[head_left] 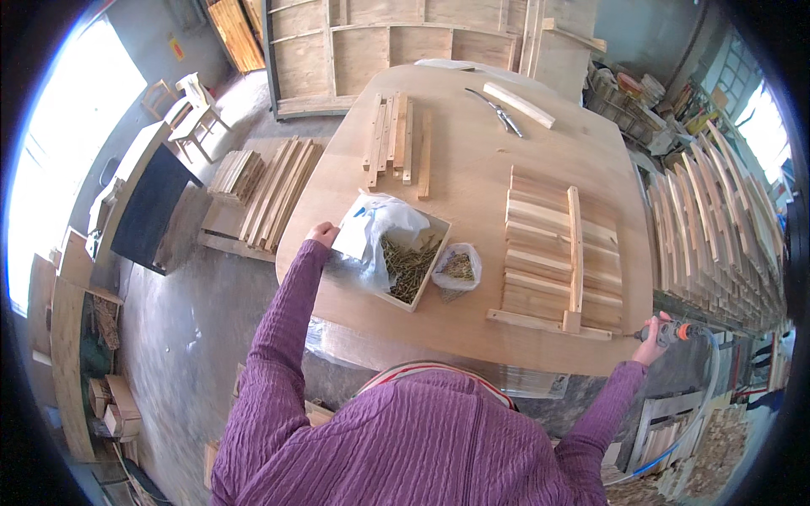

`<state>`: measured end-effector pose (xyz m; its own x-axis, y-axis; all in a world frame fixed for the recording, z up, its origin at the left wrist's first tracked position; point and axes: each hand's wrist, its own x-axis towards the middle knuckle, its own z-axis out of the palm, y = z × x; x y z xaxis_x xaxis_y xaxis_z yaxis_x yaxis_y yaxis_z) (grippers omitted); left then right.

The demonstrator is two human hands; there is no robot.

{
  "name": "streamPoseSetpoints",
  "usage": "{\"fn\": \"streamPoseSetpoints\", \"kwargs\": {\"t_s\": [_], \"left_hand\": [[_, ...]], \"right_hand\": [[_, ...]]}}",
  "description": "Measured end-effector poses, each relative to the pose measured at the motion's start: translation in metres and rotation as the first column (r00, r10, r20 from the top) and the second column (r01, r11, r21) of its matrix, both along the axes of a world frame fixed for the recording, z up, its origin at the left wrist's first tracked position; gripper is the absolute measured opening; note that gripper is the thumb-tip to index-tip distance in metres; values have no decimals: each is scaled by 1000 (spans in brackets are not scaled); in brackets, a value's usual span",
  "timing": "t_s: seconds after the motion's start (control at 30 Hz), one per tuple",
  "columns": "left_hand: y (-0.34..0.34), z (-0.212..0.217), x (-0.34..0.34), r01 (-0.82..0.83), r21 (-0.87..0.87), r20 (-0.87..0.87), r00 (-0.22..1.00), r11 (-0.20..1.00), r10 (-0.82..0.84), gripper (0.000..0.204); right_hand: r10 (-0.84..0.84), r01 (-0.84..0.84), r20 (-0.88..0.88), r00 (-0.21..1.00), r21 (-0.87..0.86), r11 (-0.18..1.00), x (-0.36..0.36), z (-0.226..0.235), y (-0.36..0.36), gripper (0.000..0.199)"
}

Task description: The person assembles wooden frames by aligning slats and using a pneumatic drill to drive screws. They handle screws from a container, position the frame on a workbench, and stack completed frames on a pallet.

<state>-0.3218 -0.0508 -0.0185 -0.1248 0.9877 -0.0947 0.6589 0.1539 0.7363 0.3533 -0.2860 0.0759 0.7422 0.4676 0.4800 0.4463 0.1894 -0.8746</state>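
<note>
Head view: the left hand [321, 233] rests curled on the near-left corner of the one open box of screws [411, 263] — screws just to its right — while the right hand [654, 336] grips one orange driver tool [675, 331] beside the slatted panel [557, 253], whose single cross rail [575, 249] runs away from the person; one small screw bag [458, 267] lies between.

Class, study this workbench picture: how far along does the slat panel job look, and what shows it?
Done: a row of pale wooden slats lies side by side on the rounded wooden table, one thin crosswise batten laid over them. In hand: the right hand holds an orange-tipped tool with a hose at the panel's near edge; the left hand touches the open screw box. Left: loose sticks lie unused.
</note>
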Motion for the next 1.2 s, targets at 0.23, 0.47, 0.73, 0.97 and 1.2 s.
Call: {"fn": "streamPoseSetpoints", "kwargs": {"t_s": [0.23,0.47,0.73,0.97,1.2], "left_hand": [[-9,83,3,-4,424,-81,996,906,42,22],[-40,171,79,241,531,-370,929,812,-34,22],[-45,194,74,517,-6,-515,732,856,-446,49],[-48,203,56,252,-159,-135,952,955,-274,38],[-17,155,92,45,178,646,748,983,-151,41]], "right_hand": [[41,-40,-53,998,26,999,-2,-2,6,23],[67,-67,-67,996,6,998,-5,-7,3,27],[82,-81,14,997,-49,996,2,-17,-2,31],[91,-88,80,993,-41,995,-8,-19,-3,31],[70,-68,78,995,-27,997,-9,-17,4,31]]}}
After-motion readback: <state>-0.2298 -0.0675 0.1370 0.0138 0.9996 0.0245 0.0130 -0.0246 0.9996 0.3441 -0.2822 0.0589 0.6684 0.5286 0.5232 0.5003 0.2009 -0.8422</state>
